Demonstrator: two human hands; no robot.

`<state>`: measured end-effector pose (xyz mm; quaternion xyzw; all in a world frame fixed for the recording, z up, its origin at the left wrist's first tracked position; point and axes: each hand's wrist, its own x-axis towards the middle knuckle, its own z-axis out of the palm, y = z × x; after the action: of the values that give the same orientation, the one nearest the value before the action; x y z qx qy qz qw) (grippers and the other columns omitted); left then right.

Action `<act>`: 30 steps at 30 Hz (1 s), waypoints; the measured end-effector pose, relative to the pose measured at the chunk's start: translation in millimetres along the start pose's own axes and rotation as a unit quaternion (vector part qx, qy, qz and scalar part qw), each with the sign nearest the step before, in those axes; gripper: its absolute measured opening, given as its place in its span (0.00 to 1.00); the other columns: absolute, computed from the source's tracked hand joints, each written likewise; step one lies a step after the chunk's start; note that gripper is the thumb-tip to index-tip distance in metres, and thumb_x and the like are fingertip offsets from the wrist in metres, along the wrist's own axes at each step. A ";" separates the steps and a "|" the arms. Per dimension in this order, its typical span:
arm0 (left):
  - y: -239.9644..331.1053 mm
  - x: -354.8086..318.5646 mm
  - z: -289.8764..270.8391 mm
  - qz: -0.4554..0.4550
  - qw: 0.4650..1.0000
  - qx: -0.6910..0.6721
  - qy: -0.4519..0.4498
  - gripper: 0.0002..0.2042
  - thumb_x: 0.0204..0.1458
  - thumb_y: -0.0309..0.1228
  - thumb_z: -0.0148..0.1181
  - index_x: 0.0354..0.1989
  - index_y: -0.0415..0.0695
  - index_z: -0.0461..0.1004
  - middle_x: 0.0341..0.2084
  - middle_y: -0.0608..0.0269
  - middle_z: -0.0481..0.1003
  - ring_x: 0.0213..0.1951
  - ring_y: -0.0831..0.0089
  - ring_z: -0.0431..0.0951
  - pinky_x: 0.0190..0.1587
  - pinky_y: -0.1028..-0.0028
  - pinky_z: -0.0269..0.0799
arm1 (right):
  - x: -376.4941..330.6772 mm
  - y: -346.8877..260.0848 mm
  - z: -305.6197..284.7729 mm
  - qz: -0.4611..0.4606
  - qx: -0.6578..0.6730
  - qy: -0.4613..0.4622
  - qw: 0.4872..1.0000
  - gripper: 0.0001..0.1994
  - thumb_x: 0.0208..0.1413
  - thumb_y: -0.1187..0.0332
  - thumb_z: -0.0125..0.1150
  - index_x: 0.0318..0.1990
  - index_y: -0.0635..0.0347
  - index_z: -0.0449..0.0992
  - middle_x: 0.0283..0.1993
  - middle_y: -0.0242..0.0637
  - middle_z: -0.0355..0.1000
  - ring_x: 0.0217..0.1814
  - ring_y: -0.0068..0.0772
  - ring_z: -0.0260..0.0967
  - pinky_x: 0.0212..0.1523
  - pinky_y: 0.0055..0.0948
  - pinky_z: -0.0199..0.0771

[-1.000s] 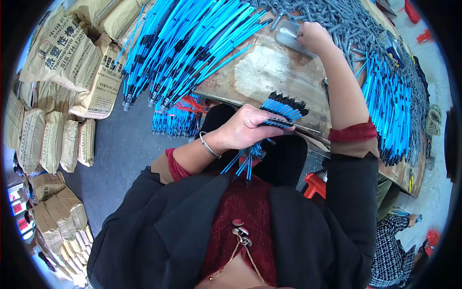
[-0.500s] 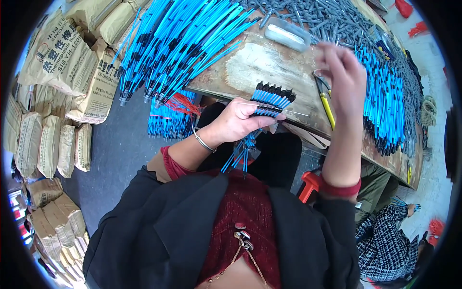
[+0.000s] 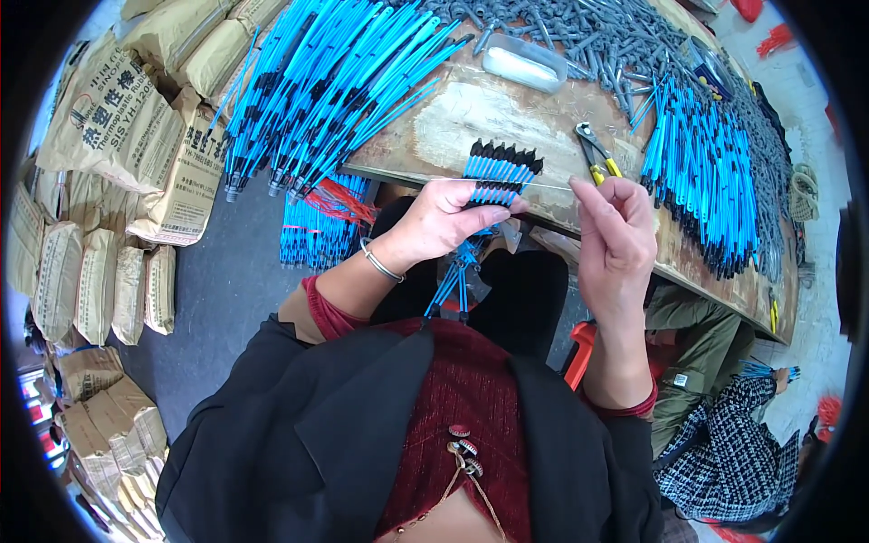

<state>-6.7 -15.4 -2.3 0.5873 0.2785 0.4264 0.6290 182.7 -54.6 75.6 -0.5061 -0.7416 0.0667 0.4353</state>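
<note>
My left hand (image 3: 434,222) is closed around a flat row of thin blue rods with black tips (image 3: 502,170), held just off the table's near edge. Across the row runs a thin pale strand or wire (image 3: 550,186). To the right, my right hand (image 3: 620,235) pinches that strand's far end between thumb and forefinger, the other fingers curled. Below the left hand, more blue rod ends (image 3: 453,288) spread downward over my lap. Beyond the right hand, pincers with yellow handles (image 3: 597,154) lie on the worn wooden table (image 3: 471,113).
A clear plastic box with white contents (image 3: 525,68) stands on the table, near a heap of grey parts (image 3: 606,45). Blue rod bundles lie left (image 3: 335,72) and right (image 3: 701,172). Paper sacks (image 3: 118,118) are stacked at left. Another person's checked sleeve (image 3: 733,443) shows lower right.
My right hand has come down and toward me from over the table, onto the strand's end. The pincers show more fully now. The left hand keeps its hold on the rods.
</note>
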 end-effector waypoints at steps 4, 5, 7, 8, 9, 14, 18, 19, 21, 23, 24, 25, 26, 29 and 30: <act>-5.9 0.9 -3.4 0.042 0.999 0.033 -0.005 0.10 0.51 0.21 0.55 0.42 0.39 0.74 0.35 0.64 0.77 0.39 0.78 0.75 0.44 0.76 0.70 | 2.2 -1.1 3.8 -0.007 -0.004 -0.004 1.000 0.10 0.48 0.82 0.57 0.39 0.63 0.76 0.32 0.35 0.64 0.32 0.28 0.62 0.32 0.22 0.62; -6.0 0.2 -3.8 0.038 0.999 0.025 -0.003 0.10 0.51 0.21 0.56 0.42 0.39 0.74 0.35 0.64 0.78 0.39 0.78 0.75 0.44 0.76 0.71 | 2.4 -1.3 4.5 -0.008 -0.004 -0.005 1.000 0.10 0.48 0.82 0.57 0.39 0.63 0.76 0.32 0.35 0.64 0.32 0.28 0.62 0.32 0.22 0.62; -6.0 0.8 -3.4 0.029 1.000 0.011 -0.002 0.10 0.51 0.21 0.56 0.42 0.39 0.75 0.34 0.64 0.78 0.39 0.79 0.75 0.44 0.77 0.71 | 2.2 0.1 4.6 -0.012 -0.011 -0.002 1.000 0.10 0.47 0.82 0.57 0.39 0.63 0.76 0.32 0.35 0.64 0.32 0.28 0.62 0.32 0.22 0.62; -6.0 1.0 -3.2 0.028 1.000 0.011 -0.002 0.10 0.51 0.21 0.56 0.42 0.39 0.75 0.34 0.64 0.78 0.39 0.79 0.75 0.44 0.77 0.71 | 2.2 0.7 4.7 -0.014 -0.015 0.000 1.000 0.11 0.47 0.82 0.57 0.39 0.63 0.76 0.32 0.35 0.64 0.32 0.28 0.62 0.32 0.22 0.63; -6.1 1.2 -3.0 0.033 0.999 0.014 -0.001 0.10 0.50 0.21 0.56 0.42 0.39 0.75 0.34 0.64 0.78 0.38 0.79 0.76 0.44 0.77 0.71 | 2.3 1.4 4.9 -0.013 -0.015 0.000 1.000 0.11 0.47 0.82 0.57 0.39 0.63 0.76 0.32 0.35 0.64 0.32 0.28 0.62 0.32 0.22 0.63; -6.6 1.2 -2.4 0.033 0.999 0.016 0.004 0.10 0.50 0.22 0.57 0.41 0.40 0.75 0.34 0.65 0.78 0.38 0.79 0.75 0.43 0.77 0.70 | 2.4 2.9 6.1 -0.037 -0.039 0.003 0.999 0.12 0.46 0.83 0.57 0.39 0.63 0.76 0.32 0.37 0.64 0.30 0.29 0.63 0.31 0.22 0.64; -5.3 1.2 -0.6 0.035 0.998 0.048 0.005 0.09 0.50 0.23 0.57 0.41 0.40 0.76 0.33 0.65 0.78 0.37 0.81 0.75 0.42 0.78 0.70 | 3.2 0.8 5.8 -0.066 -0.094 0.012 0.993 0.14 0.44 0.84 0.57 0.40 0.63 0.76 0.32 0.38 0.64 0.30 0.30 0.64 0.30 0.23 0.66; -5.0 1.5 0.0 0.038 0.997 0.065 0.005 0.09 0.50 0.23 0.57 0.41 0.41 0.76 0.33 0.66 0.78 0.37 0.81 0.75 0.42 0.78 0.70 | 3.4 0.2 5.5 -0.075 -0.112 0.014 0.991 0.14 0.43 0.85 0.57 0.39 0.63 0.77 0.32 0.38 0.64 0.30 0.30 0.65 0.30 0.23 0.66; -5.3 1.8 0.2 0.041 0.997 0.064 0.005 0.09 0.50 0.23 0.57 0.41 0.41 0.76 0.33 0.66 0.78 0.37 0.82 0.75 0.42 0.78 0.70 | 4.1 -0.4 5.4 -0.085 -0.128 0.016 0.988 0.15 0.42 0.85 0.56 0.39 0.63 0.77 0.32 0.38 0.64 0.30 0.30 0.65 0.30 0.24 0.67; -6.1 1.5 -0.1 0.047 0.997 0.063 0.007 0.10 0.50 0.24 0.57 0.41 0.41 0.76 0.33 0.66 0.78 0.37 0.82 0.74 0.41 0.78 0.70 | 4.9 -0.2 5.7 -0.094 -0.132 0.014 0.987 0.16 0.41 0.86 0.56 0.40 0.62 0.77 0.32 0.38 0.65 0.30 0.31 0.66 0.30 0.24 0.67; -6.6 1.2 -0.3 0.047 0.997 0.063 0.007 0.10 0.50 0.24 0.57 0.41 0.41 0.76 0.33 0.66 0.78 0.37 0.82 0.74 0.41 0.78 0.70 | 5.2 0.1 5.9 -0.098 -0.135 0.012 0.986 0.16 0.41 0.86 0.56 0.40 0.62 0.77 0.32 0.38 0.65 0.31 0.31 0.66 0.30 0.24 0.68; -7.2 0.8 -0.5 0.049 0.997 0.062 0.009 0.10 0.50 0.24 0.57 0.42 0.41 0.76 0.33 0.66 0.78 0.37 0.82 0.75 0.42 0.78 0.70 | 5.4 0.5 6.1 -0.099 -0.134 0.012 0.986 0.16 0.41 0.86 0.56 0.40 0.62 0.77 0.32 0.38 0.65 0.31 0.31 0.66 0.30 0.24 0.68; -7.4 1.2 -0.3 0.053 0.997 0.060 0.008 0.10 0.50 0.24 0.57 0.42 0.41 0.75 0.33 0.66 0.78 0.37 0.82 0.75 0.42 0.78 0.70 | 5.8 0.8 5.1 -0.101 -0.136 0.011 0.985 0.16 0.41 0.86 0.56 0.40 0.62 0.76 0.32 0.38 0.65 0.31 0.31 0.66 0.30 0.25 0.68; -6.2 2.4 -1.4 0.061 0.995 0.074 0.001 0.10 0.50 0.24 0.57 0.42 0.41 0.75 0.34 0.66 0.78 0.37 0.81 0.75 0.42 0.78 0.70 | 7.4 0.9 4.2 -0.104 -0.142 0.010 0.984 0.15 0.42 0.85 0.56 0.40 0.63 0.76 0.32 0.38 0.65 0.31 0.32 0.66 0.31 0.26 0.68; -5.4 2.8 -2.2 0.065 0.994 0.092 -0.005 0.10 0.50 0.24 0.57 0.42 0.41 0.75 0.34 0.66 0.78 0.38 0.81 0.75 0.43 0.78 0.70 | 8.1 0.9 4.6 -0.103 -0.138 0.012 0.985 0.15 0.43 0.85 0.56 0.40 0.63 0.76 0.31 0.38 0.65 0.31 0.32 0.66 0.31 0.25 0.67</act>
<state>-6.0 -11.6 -7.5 0.6618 0.2740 0.4362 0.5447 179.1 -46.0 77.0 -0.4828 -0.7866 -0.0872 0.3748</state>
